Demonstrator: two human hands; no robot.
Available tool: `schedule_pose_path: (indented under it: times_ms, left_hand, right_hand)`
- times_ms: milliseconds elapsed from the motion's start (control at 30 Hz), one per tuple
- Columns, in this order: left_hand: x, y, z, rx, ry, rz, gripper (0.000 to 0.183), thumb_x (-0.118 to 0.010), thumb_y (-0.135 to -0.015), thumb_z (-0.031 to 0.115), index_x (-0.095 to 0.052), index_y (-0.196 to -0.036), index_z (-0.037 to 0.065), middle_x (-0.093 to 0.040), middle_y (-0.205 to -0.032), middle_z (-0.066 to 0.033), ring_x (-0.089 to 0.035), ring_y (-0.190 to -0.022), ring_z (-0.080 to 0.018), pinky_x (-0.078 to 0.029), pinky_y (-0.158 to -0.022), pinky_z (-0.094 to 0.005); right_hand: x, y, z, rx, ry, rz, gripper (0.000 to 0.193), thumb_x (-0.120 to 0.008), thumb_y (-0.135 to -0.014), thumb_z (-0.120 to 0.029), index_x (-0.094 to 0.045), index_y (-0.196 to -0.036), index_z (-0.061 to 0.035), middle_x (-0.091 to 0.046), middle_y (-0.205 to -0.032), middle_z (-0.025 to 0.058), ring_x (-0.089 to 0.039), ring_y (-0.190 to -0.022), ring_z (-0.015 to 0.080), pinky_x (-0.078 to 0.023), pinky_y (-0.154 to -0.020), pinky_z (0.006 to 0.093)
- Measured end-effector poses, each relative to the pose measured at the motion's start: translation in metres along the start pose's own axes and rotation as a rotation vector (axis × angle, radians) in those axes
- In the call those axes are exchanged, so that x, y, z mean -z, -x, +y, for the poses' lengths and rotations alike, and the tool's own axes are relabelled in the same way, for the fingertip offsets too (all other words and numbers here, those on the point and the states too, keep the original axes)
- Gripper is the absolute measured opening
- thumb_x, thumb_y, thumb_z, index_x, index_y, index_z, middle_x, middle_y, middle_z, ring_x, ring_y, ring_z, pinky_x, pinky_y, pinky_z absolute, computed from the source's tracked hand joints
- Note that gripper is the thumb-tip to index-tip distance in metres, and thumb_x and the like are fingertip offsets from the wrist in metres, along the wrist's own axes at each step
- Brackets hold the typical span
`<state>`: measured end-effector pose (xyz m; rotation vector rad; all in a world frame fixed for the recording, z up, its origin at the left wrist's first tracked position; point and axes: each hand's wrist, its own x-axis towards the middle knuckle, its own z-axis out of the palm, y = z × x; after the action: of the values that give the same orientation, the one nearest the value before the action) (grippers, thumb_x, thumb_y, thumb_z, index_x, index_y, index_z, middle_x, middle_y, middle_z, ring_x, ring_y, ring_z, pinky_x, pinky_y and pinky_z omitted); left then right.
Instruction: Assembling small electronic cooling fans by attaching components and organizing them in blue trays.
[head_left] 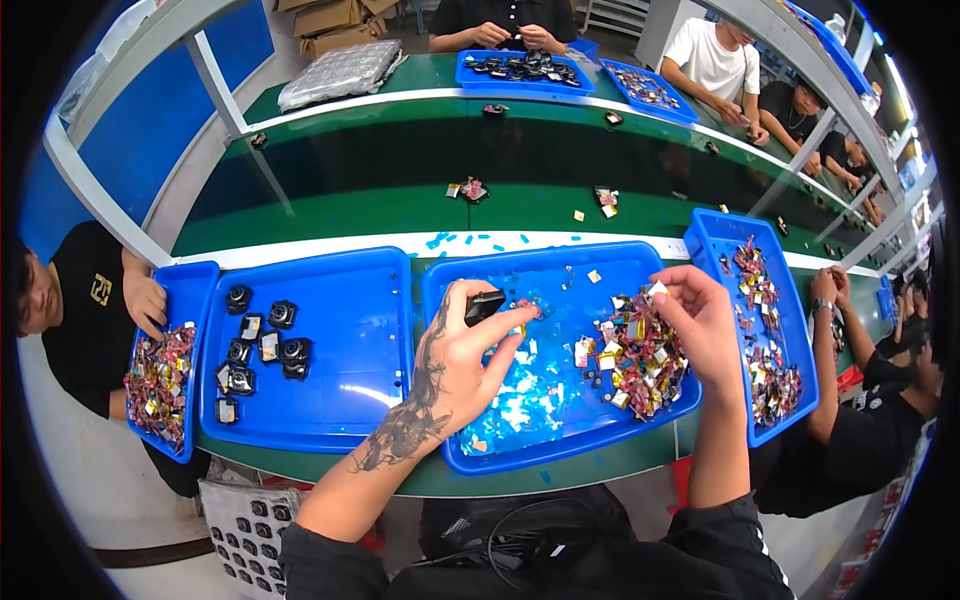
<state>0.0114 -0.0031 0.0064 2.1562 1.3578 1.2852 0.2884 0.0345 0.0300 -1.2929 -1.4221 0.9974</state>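
My left hand [462,345] is over the left half of a blue tray [432,300], its fingers wrapped round a small black camera-like housing [486,304]. By its fingertips is a small pink part [524,308]; whether it is joined to the housing I cannot tell. My right hand [700,315] pinches a small white piece [657,289] between thumb and fingertips. Just beneath it rises a pile of small pink, silver and yellow electronic parts [645,360]. Bits of blue film [520,395] cover the tray's left side.
To the left, another blue tray [340,340] holds several black camera-like units [295,355]. Narrow trays of parts flank both sides: left tray [203,300], right tray [708,250]. Loose parts [468,190] lie on the green belt [370,205]. Co-workers sit around; one hand [146,300] reaches into the left tray.
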Motion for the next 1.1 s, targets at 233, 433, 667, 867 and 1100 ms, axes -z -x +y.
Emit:
schedule_pose_path:
  times_ms: [233,433,667,867,1100]
  left_hand:
    - [-0.002,0.004,0.002,-0.102,-0.031,-0.023,0.029,-0.076,-0.077,0.006,-0.072,-0.105,0.010,-0.053,-0.110,-0.0147,-0.060,-0.101,-0.0296,-0.052,-0.085,-0.0377]
    - [0.005,-0.002,-0.001,0.101,0.076,0.186,0.028,-0.057,-0.086,-0.007,-0.068,-0.109,0.004,-0.054,-0.106,-0.0136,-0.061,-0.087,-0.0225,-0.050,-0.076,-0.0301]
    - [0.009,-0.002,-0.019,0.321,0.460,0.260,0.026,-0.054,-0.091,-0.001,-0.067,-0.113,0.007,-0.053,-0.112,-0.0102,-0.059,-0.096,-0.0164,-0.050,-0.079,-0.0248]
    - [0.007,-0.002,-0.022,0.347,0.463,0.221,0.023,-0.056,-0.092,-0.003,-0.066,-0.112,0.001,-0.050,-0.115,-0.0066,-0.056,-0.095,-0.0094,-0.047,-0.082,-0.0211]
    - [0.007,-0.004,-0.020,0.339,0.427,0.238,0.017,-0.059,-0.093,0.008,-0.070,-0.105,0.007,-0.055,-0.107,-0.0095,-0.059,-0.092,-0.0166,-0.049,-0.075,-0.0260]
  right_hand:
    - [-0.001,-0.010,-0.006,0.131,0.838,0.076,0.032,-0.074,-0.077,-0.008,-0.065,-0.107,-0.0026,-0.063,-0.082,0.0102,-0.063,-0.081,0.0286,-0.050,-0.073,0.0372]
    - [-0.010,0.002,-0.013,0.447,0.942,0.158,0.022,-0.071,-0.078,-0.003,-0.069,-0.100,-0.0033,-0.062,-0.098,0.0137,-0.060,-0.097,0.0320,-0.048,-0.085,0.0393]
    - [-0.093,-0.005,-0.005,0.532,0.865,-0.355,0.017,-0.071,-0.079,-0.010,-0.069,-0.096,-0.0046,-0.064,-0.091,0.0134,-0.064,-0.091,0.0313,-0.053,-0.077,0.0422]
    - [-0.102,-0.018,-0.002,0.403,1.061,-0.364,0.015,-0.070,-0.078,-0.011,-0.069,-0.092,-0.0046,-0.064,-0.091,0.0142,-0.064,-0.090,0.0326,-0.054,-0.076,0.0422]
    - [-0.095,-0.020,0.001,0.541,1.012,-0.211,0.014,-0.069,-0.078,-0.005,-0.068,-0.092,-0.0042,-0.062,-0.097,0.0136,-0.061,-0.096,0.0309,-0.052,-0.077,0.0407]
